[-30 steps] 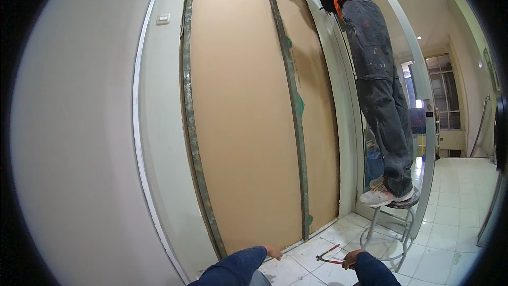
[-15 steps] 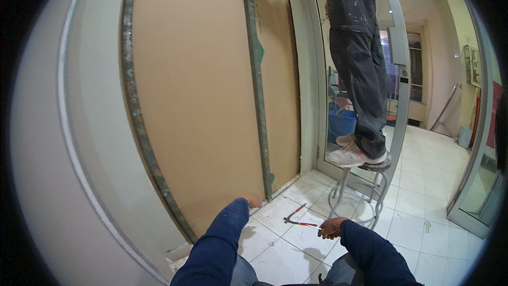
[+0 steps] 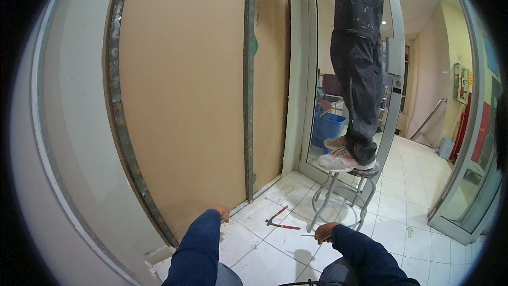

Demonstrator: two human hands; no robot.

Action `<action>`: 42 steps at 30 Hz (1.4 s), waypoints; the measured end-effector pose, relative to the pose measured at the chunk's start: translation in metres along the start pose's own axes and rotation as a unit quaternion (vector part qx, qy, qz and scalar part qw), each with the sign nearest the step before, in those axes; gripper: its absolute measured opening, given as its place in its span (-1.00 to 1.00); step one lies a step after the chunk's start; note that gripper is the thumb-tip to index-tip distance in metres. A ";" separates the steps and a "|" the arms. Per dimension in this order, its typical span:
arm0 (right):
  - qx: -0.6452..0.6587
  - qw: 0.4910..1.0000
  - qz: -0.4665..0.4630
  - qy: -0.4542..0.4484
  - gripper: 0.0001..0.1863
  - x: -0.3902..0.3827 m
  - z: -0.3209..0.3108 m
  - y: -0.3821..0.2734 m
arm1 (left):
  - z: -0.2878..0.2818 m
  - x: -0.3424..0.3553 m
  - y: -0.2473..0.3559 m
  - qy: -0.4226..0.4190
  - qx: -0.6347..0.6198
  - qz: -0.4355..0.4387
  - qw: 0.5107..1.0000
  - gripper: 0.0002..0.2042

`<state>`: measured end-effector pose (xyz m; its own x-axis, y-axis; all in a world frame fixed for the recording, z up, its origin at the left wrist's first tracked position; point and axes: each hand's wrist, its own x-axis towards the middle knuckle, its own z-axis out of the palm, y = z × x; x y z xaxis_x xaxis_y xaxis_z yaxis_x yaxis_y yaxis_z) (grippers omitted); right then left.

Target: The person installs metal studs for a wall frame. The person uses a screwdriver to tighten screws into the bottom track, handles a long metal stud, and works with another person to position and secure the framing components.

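My right hand [image 3: 326, 231] is closed around a thin metal rod-like tool [image 3: 308, 235], whose tip points left above the tiles; its handle is hidden in my fist. On the floor beyond that tip lie red-handled pincers [image 3: 283, 226], their handles spread apart. My left hand [image 3: 224, 213] is low, by the bottom edge of the brown board [image 3: 185, 100] set in the wall frame. The sleeve covers most of this hand, so its fingers and any contact with the board cannot be made out.
A person in dark, paint-spotted trousers [image 3: 355, 74] stands on a round metal stool [image 3: 338, 190] just ahead of my right hand. Behind that person is a metal-framed glass door [image 3: 394, 74]. A dark metal stud [image 3: 249, 100] crosses the board. Dust and crumbs lie on the white tiles [image 3: 248, 243].
The view has shifted, so stool, pincers and door sit further left. My right hand and its tool no longer overlap the pincers in view. My left hand has shifted left along the board's foot.
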<state>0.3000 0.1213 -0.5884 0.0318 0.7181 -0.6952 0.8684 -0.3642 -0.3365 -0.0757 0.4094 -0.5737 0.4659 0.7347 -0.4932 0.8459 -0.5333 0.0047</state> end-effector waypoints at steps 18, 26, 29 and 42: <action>-0.183 0.983 -0.010 0.026 -0.88 -0.020 0.014 -0.002 | -0.015 0.019 0.013 -0.026 -0.004 0.019 0.999 -0.57; 0.042 0.999 0.024 -0.011 -0.88 -0.036 0.025 0.025 | -0.037 0.017 0.055 0.012 -0.038 -0.013 0.999 -0.58; 0.010 1.000 0.017 -0.011 -0.83 -0.017 0.027 0.039 | -0.033 0.023 0.059 -0.009 -0.062 0.012 0.998 -0.58; -0.056 0.998 -0.002 -0.006 -0.74 -0.022 0.009 -0.035 | -0.008 0.016 -0.006 -0.015 -0.009 -0.040 0.999 -0.55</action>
<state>0.2644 0.1128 -0.5666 0.0235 0.7119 -0.7019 0.9183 -0.2928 -0.2663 -0.0713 0.4276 -0.5744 0.3897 0.7613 -0.5182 0.8847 -0.4658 -0.0191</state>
